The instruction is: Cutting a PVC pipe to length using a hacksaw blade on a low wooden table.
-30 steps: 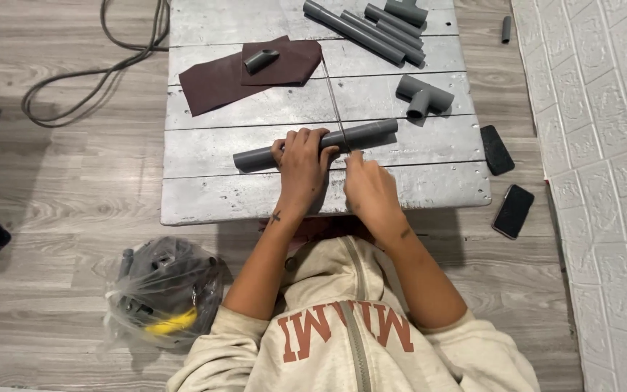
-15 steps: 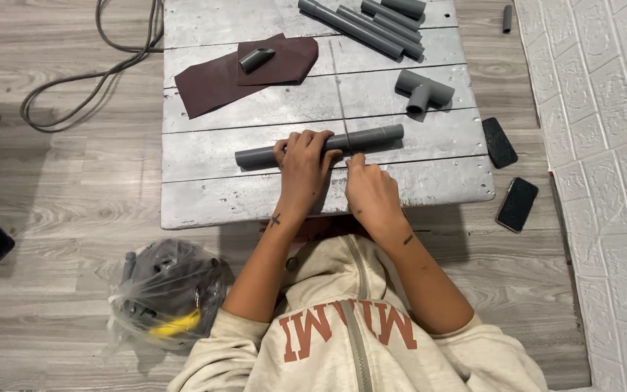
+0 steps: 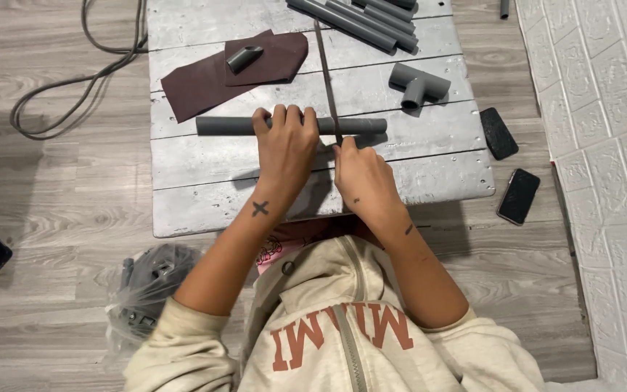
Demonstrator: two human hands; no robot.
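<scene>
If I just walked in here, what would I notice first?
Probably the two hands in the middle of the grey wooden table: the left hand presses down a long grey pipe, while the right hand holds a thin saw blade across it. Behind them lie a dark brown sandpaper sheet and a grey T-shaped pipe fitting.

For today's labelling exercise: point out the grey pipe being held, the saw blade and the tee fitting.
grey pipe (image 3: 219, 125), head view, bare left end.
saw blade (image 3: 326, 72), head view, mid-length.
tee fitting (image 3: 419, 80), head view, junction.
</scene>
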